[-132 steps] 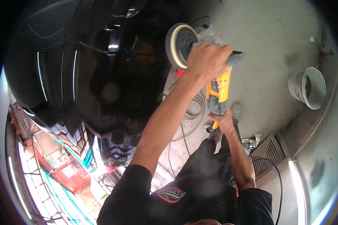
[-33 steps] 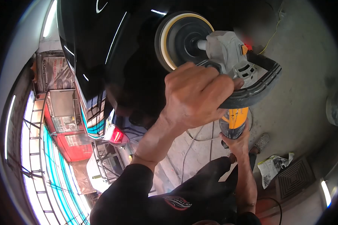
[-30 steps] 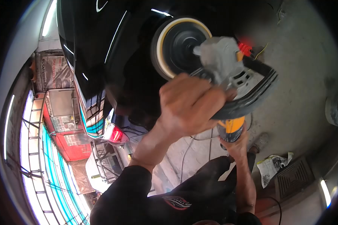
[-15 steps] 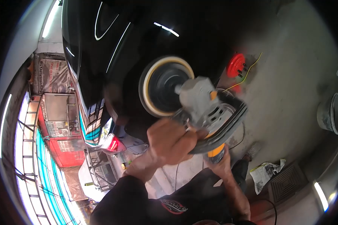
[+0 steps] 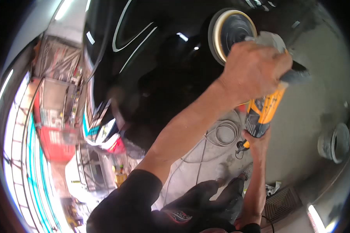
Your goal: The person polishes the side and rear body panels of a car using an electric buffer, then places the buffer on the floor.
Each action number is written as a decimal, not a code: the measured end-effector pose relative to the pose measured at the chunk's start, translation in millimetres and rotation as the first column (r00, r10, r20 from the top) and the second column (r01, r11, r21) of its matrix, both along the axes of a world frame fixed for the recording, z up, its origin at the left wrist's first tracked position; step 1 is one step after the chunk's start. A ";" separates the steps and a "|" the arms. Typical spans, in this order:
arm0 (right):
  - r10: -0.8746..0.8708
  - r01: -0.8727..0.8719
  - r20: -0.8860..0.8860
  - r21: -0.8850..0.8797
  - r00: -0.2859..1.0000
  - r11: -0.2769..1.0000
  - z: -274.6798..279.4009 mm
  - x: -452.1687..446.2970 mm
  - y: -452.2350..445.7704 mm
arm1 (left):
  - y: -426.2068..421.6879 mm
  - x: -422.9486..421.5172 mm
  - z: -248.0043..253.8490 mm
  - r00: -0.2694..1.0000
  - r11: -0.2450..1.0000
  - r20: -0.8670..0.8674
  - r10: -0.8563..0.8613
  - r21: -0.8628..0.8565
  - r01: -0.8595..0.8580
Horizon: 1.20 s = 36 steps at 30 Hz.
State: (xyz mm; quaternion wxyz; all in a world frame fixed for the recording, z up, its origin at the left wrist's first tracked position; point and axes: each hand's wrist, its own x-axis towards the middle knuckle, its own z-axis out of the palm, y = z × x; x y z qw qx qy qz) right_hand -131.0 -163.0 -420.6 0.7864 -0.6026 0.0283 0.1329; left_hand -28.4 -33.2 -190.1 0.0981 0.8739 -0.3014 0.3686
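Both my hands hold a yellow and grey power polisher point(image 5: 265, 112). My left hand point(image 5: 254, 70) is wrapped round its front handle near the head, arm stretched out. Lower down, my right hand point(image 5: 258, 139) grips the rear end of the body. The round polishing pad point(image 5: 234, 35), with a pale rim, lies against or just over the glossy black car panel point(image 5: 159, 73); whether it touches cannot be made out. Part of the tool's head is hidden behind my left hand.
Coiled hose point(image 5: 225, 133) lies on the floor below the tool. A bucket point(image 5: 333, 143) stands at the right, and a floor grate point(image 5: 282, 204) is at the lower right. A red tail light point(image 5: 116, 144) shows at the lower left.
The polisher and both hands have moved up and to the right over the black panel since half a second ago. The left arm is stretched further, and the view has shifted.
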 end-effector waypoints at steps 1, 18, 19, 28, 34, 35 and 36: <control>-0.008 0.010 0.039 -0.052 0.999 0.999 -2.7 -13.1 4.2 | 8.0 -16.1 3.6 1.000 1.000 -0.001 0.013 -0.013 -0.013; 0.591 -0.538 0.130 -0.293 0.796 0.790 75.9 -253.3 76.3 | 148.8 -403.1 67.8 0.944 0.944 -0.082 0.321 -0.050 -0.325; 0.590 -0.539 0.112 -0.298 0.800 0.788 87.0 -249.6 76.8 | 148.3 -404.6 73.6 0.933 0.932 -0.059 0.356 -0.053 -0.359; 0.391 -0.291 0.181 -0.415 0.902 0.862 142.9 -144.5 32.6 | 125.5 -260.2 104.0 0.932 0.922 0.107 0.346 -0.224 -0.316; 0.260 -0.163 0.251 -0.350 0.932 0.923 142.0 -27.3 -9.8 | 82.5 -93.4 112.3 0.975 0.948 0.079 0.207 -0.261 -0.181; 0.214 -0.133 0.248 -0.305 0.945 0.943 146.2 -7.7 -12.4 | 76.7 -69.5 116.0 0.975 0.946 0.064 0.213 -0.261 -0.190; 0.182 -0.119 0.238 -0.258 0.954 0.959 148.6 8.0 -10.8 | 73.7 -49.6 118.3 0.974 0.937 0.038 0.222 -0.284 -0.202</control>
